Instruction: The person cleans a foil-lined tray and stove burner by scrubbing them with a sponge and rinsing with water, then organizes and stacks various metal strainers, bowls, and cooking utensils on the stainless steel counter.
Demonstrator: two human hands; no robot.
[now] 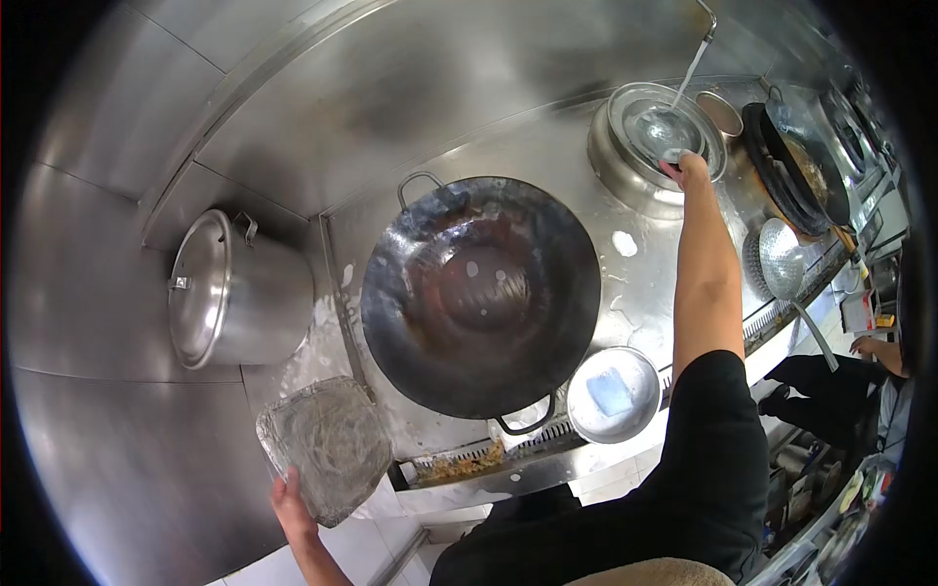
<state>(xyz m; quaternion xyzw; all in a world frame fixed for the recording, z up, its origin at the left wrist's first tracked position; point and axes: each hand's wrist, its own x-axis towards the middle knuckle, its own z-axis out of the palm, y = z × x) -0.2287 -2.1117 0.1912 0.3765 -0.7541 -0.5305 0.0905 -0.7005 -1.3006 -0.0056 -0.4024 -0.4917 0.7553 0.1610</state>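
Observation:
My left hand (289, 506), at the lower left, is closed on the near left edge of a squarish, dull metal tray (327, 449) with rounded corners and a scuffed face. The tray is over the counter's front left corner. My right arm stretches to a round steel pot (625, 171) at the back, under running water. There my right hand (692, 170) is closed at the near rim of the water-filled inside. Something whitish shows at its fingertips, too small to make out. Between my arms sits a large dark wok (479, 293), with a little liquid at its bottom.
A lidded stockpot (259, 298) stands left. A tap (708, 24) runs above the steel pot. Near the front edge, a metal bowl (640, 376) holds a pale bluish cloth or sponge (611, 391). A strainer (781, 259) and black pans (796, 171) lie right. Another person's hand (865, 346) shows far right.

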